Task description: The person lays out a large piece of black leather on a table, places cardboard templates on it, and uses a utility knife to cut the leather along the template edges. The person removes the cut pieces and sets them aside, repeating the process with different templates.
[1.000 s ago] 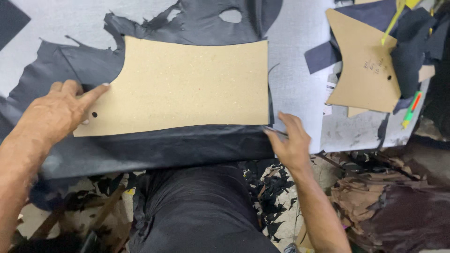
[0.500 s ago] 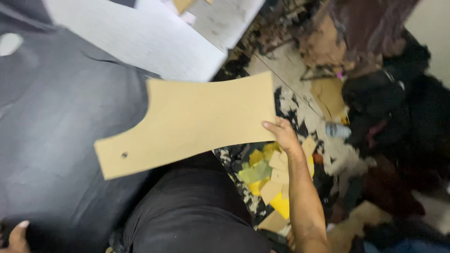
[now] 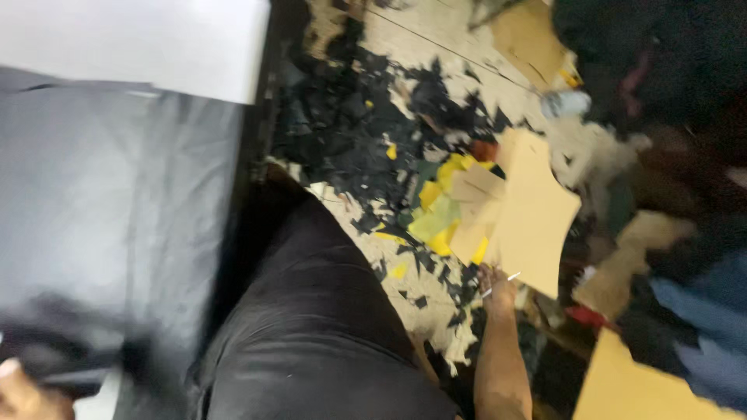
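Head view: the right hand (image 3: pixel 498 281) reaches down and away from the body, fingers closed on the lower edge of a tan cardboard template (image 3: pixel 533 211), which hangs out over the floor (image 3: pixel 436 47) beside the person's dark-trousered leg (image 3: pixel 311 311). A thin pale tool (perhaps a pen or blade, too blurred to tell) pokes out of the same grip. Below the template lie black offcuts (image 3: pixel 342 132) and yellow scraps (image 3: pixel 440 206), and another tan board (image 3: pixel 646 389) sits at the lower right.

At the far left, the black leather sheet (image 3: pixel 101 233) lies spread on the table, with a pale board (image 3: pixel 132 43) above it. Only a sliver of the left hand (image 3: pixel 19 393) shows at the bottom corner, touching the leather; whether it grips or rests flat I cannot tell.

Judging from this, the template is off the leather and being put aside; no cut outline is visible on the sheet.
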